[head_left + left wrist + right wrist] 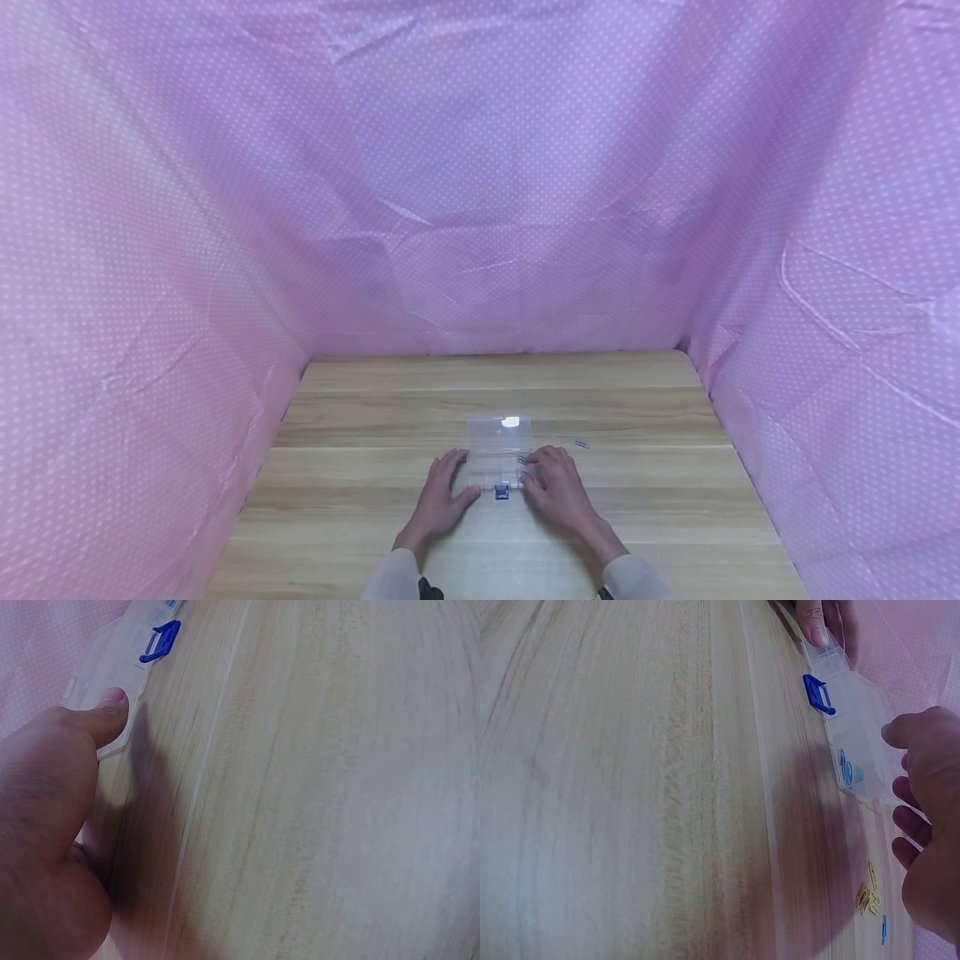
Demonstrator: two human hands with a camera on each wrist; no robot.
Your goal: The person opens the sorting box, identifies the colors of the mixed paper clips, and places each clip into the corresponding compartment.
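Note:
A clear plastic divided box (483, 472) lies on the table with its transparent lid (495, 433) raised at the back. A blue latch (502, 492) is at its front edge. My left hand (442, 498) grips the left end, with the thumb (112, 712) on the front corner. Beside and partly over the right end is my right hand (558, 492), fingers bent loosely. No object shows in its grasp. Blue paper clips (845, 768) lie in the box's right end compartment.
Right of the box on the wooden table (360, 417) lie several yellow paper clips (867, 896) and a blue paper clip (884, 930). Pink dotted cloth (487, 292) stands behind the table and along both sides.

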